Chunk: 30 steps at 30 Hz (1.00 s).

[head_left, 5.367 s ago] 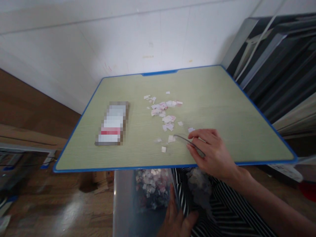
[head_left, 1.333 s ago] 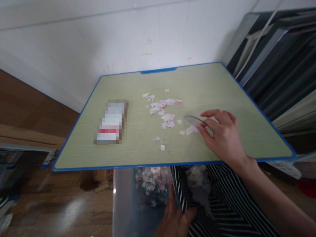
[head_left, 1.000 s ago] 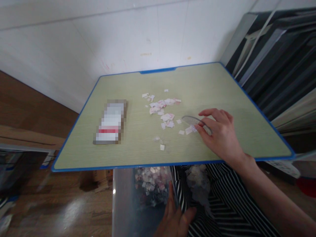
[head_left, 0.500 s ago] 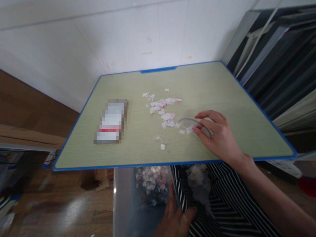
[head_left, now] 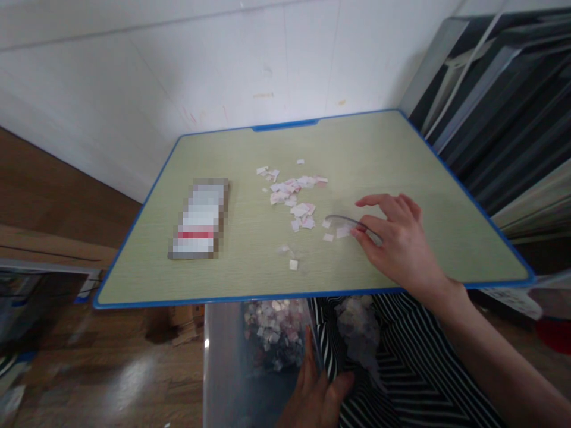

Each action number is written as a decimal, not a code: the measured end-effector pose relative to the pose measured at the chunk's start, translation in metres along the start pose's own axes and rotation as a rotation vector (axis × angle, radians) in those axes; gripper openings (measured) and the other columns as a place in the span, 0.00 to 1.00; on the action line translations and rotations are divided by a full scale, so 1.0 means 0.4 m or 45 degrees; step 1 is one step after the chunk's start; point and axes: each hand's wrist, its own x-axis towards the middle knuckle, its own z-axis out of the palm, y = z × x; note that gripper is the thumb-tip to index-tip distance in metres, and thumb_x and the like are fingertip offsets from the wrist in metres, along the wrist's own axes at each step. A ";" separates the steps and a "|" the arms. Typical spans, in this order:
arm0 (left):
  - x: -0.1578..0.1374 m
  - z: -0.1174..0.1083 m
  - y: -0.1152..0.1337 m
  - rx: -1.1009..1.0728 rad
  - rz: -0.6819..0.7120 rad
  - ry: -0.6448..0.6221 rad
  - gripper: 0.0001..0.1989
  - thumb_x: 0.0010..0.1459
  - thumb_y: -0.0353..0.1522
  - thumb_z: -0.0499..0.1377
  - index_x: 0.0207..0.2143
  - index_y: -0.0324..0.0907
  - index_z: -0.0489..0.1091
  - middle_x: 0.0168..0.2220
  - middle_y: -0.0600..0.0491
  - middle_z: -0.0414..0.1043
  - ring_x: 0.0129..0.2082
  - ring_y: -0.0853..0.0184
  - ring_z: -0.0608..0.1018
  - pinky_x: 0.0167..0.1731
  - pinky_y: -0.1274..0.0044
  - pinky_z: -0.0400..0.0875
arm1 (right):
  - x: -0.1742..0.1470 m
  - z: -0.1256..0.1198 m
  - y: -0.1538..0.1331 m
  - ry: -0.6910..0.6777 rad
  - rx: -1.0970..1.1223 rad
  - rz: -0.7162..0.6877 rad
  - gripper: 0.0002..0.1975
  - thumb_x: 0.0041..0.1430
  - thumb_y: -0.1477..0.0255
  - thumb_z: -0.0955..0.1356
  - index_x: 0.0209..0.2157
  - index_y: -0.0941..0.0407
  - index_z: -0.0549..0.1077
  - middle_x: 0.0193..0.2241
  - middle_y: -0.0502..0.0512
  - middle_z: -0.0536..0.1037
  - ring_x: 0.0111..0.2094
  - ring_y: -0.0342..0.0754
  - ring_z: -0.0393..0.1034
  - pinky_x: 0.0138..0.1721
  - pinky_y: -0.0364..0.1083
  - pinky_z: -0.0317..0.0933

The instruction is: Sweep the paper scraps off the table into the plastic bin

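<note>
My right hand (head_left: pixel 397 235) is above the right part of the table, pinching a clear semicircular protractor (head_left: pixel 350 219) between thumb and fingers. The protractor is seen nearly edge-on, over a few small paper pieces (head_left: pixel 342 232). Left of it lies a loose pile of small white and pinkish paper scraps (head_left: pixel 288 191). Below the table edge, my left hand (head_left: pixel 312 392) holds the right side of a clear plastic bin (head_left: pixel 218 362), fingers along the wall and thumb apart. Inside the bin is a heap of paper scraps (head_left: pixel 274 324).
The greenish table (head_left: pixel 392 148) has a blue rim and stands against a white wall (head_left: pixel 303 59). A pixelated phone-like object (head_left: pixel 200 217) lies on its left side. A white cube-like bit (head_left: pixel 293 264) sits near the front. Dark panels (head_left: pixel 504 89) lean at the right.
My right hand has moved slightly right and tilted the protractor, which now shows as a thin edge instead of its face. My left hand stays at the bin.
</note>
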 end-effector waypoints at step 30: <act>-0.008 0.008 -0.059 -0.049 0.191 -0.069 0.32 0.61 0.22 0.58 0.60 0.57 0.51 0.60 0.54 -0.03 0.62 0.43 0.33 0.57 0.60 0.57 | -0.021 -0.056 0.095 -0.292 0.351 -0.432 0.11 0.63 0.72 0.63 0.32 0.52 0.77 0.42 0.55 0.75 0.43 0.49 0.70 0.42 0.51 0.65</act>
